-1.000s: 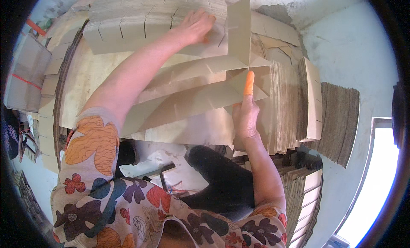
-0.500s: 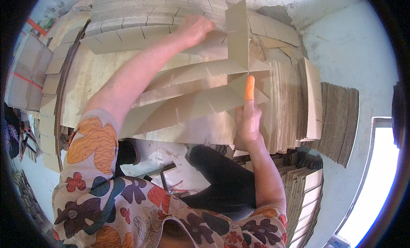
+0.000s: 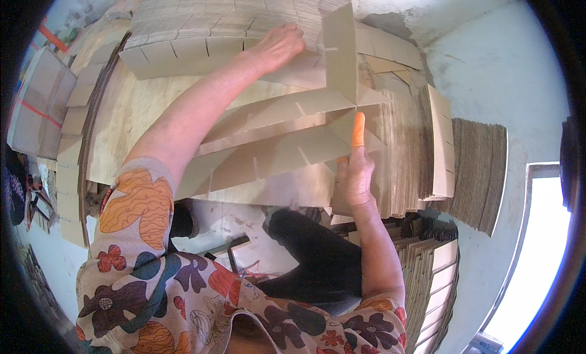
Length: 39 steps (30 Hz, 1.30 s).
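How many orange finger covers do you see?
1 that shows: an orange finger cover on the right hand. The left hand hides some fingertips, so another may be there.

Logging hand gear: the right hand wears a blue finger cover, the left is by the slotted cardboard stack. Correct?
The finger cover on the right hand is orange, not blue, as the head view shows; the rest stands.

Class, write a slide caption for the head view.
Right hand with an orange finger cover holds cardboard strips; left hand is at a slotted cardboard stack.
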Available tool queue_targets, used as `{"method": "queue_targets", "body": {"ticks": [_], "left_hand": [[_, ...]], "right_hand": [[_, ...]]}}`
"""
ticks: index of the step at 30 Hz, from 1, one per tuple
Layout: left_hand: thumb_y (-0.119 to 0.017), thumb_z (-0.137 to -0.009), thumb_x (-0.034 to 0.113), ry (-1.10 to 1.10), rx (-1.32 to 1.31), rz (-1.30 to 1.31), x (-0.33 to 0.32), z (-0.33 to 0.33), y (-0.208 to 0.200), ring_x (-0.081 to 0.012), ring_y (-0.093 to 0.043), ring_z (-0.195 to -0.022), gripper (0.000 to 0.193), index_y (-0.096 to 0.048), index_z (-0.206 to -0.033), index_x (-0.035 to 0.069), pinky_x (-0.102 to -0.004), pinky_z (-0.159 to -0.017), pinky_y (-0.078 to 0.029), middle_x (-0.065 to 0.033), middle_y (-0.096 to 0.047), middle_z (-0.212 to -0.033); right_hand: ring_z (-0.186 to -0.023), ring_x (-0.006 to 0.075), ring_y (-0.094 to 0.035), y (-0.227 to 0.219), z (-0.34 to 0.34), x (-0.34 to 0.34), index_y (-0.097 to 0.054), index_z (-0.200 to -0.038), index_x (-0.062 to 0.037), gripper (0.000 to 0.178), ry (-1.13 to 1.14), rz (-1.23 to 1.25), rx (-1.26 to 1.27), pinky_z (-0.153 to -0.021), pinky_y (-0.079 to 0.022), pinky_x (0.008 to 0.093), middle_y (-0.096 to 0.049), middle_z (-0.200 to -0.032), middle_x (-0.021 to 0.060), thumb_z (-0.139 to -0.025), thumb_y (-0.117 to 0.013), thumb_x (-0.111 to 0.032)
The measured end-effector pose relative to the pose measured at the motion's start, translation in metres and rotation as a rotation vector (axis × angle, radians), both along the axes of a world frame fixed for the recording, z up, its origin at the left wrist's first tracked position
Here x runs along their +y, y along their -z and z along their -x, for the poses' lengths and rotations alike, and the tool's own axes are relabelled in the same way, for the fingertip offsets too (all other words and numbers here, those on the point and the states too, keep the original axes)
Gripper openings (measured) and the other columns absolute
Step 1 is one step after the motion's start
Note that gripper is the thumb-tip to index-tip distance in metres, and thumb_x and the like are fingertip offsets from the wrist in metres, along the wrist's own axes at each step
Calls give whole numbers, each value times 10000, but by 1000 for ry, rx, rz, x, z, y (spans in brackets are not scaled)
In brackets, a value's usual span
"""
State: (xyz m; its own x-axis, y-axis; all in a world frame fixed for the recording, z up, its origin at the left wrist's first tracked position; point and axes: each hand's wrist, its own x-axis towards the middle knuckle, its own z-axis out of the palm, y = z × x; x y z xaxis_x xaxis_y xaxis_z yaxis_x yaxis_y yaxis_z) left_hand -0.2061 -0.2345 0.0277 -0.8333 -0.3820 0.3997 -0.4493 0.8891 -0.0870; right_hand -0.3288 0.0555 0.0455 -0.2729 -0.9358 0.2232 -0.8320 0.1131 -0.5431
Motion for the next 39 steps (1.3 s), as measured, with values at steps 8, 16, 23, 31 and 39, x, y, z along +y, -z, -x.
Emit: {"method": "queue_targets", "body": {"ticks": [8,16,23,31,39], "left_hand": [[-493,-829,65,-99,48,-342,16,2,-9,-303,-580,-934,221,-565,-1038,49,-392,-719,-504,-146,-581,-854],[-507,-805,69,81,74,139,2,-7,19,-253,-562,-858,215,-542,-1017,69,-369,-751,-474,-105,-572,-882],[-514,-793,20,-44,-68,1,10,-8,13,-233,-550,-868,242,-546,-1030,61,-350,-801,-403,-100,-577,-808],[-621,-715,22,25,-155,-142,6,-10,3,-288,-593,-843,169,-599,-879,58,-401,-740,-442,-142,-623,-781],[-527,-737,8,-57,-72,-298,11,-7,2,-331,-631,-844,161,-640,-847,39,-425,-671,-507,-175,-637,-852]], "right_hand": [[-787,264,-627,9,7,1,-95,-1480,-229,898,-18,4,48,-739,-489,302,-627,-907,176,-768,-534,98],[-793,285,-631,8,6,-1,-101,-1479,-209,882,-49,61,33,-746,-492,312,-628,-897,187,-784,-563,76],[-809,289,-631,8,7,1,-102,-1479,-205,879,-15,-32,-9,-767,-488,310,-626,-925,192,-778,-536,97],[-823,344,-631,9,8,3,-69,-1476,-219,967,-62,34,45,-716,-519,372,-612,-986,208,-705,-525,147],[-744,349,-611,-8,-2,13,-129,-1477,-191,893,-52,56,20,-707,-493,334,-610,-873,223,-729,-509,115]]}}
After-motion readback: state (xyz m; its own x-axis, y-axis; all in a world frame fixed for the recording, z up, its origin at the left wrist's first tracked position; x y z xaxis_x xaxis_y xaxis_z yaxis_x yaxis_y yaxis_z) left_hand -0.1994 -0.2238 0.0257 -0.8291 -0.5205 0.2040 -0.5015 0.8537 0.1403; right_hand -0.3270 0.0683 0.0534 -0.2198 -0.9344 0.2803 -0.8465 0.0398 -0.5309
